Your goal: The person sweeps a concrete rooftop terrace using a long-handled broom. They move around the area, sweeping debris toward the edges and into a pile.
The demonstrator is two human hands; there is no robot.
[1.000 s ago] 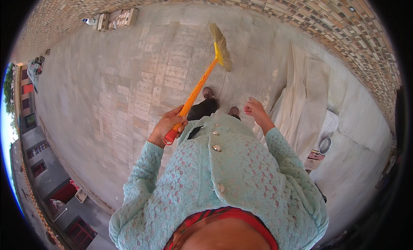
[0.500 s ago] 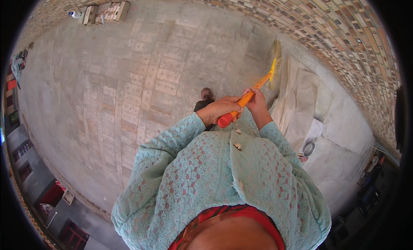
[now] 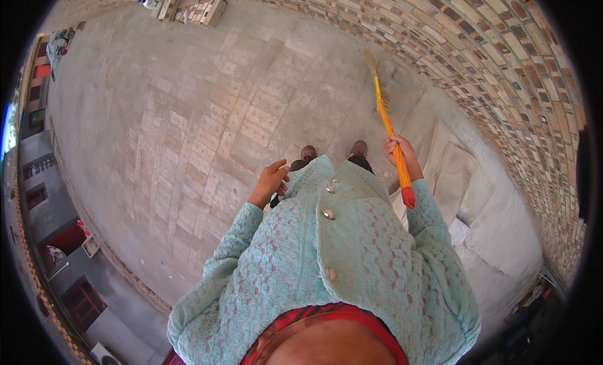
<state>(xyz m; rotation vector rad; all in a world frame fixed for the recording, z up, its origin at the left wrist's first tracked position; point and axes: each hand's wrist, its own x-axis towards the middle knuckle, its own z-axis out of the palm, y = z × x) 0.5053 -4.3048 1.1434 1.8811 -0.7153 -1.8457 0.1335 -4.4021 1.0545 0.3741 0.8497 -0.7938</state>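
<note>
My right hand [image 3: 402, 154] is wrapped around the orange handle of a broom [image 3: 387, 119], some way up from its red end cap. The broom slants away from me, with its yellow neck and thin bristles out near the foot of the brick wall. The red cap points back toward my right forearm. My left hand [image 3: 271, 181] hangs apart from the broom at my left side, holding nothing, its fingers loosely bent and partly spread.
A brick wall [image 3: 502, 63] runs along the far and right side. Pale sheets [image 3: 453, 176] lie on the floor to my right. Stacked bricks [image 3: 201, 12] stand at the far left. My two shoes [image 3: 358, 149] are on the worn paved floor [image 3: 207, 120].
My left hand has let go of the broom handle and moved left. My right hand has carried the broom right, and its bristles have swung left. Both shoes now show.
</note>
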